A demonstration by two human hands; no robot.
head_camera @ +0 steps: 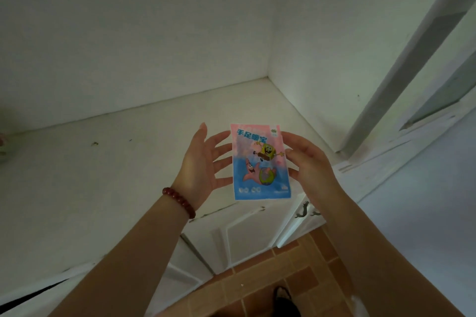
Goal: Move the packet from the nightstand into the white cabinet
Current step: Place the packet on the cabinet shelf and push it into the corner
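A flat pink and blue packet (260, 162) with cartoon figures hangs face up over the front edge of the white cabinet's shelf (128, 167). My right hand (311, 162) grips its right edge between thumb and fingers. My left hand (203, 162), with a red bead bracelet at the wrist, has spread fingers whose tips reach behind the packet's left edge. Whether those fingers bear the packet, I cannot tell.
The white cabinet has a back wall (128, 33) and a right side wall (322, 46). Its open door (412, 59) stands at the right. Lower white doors with a dark handle (304, 210) sit below the shelf. Orange tiled floor (296, 265) lies underneath.
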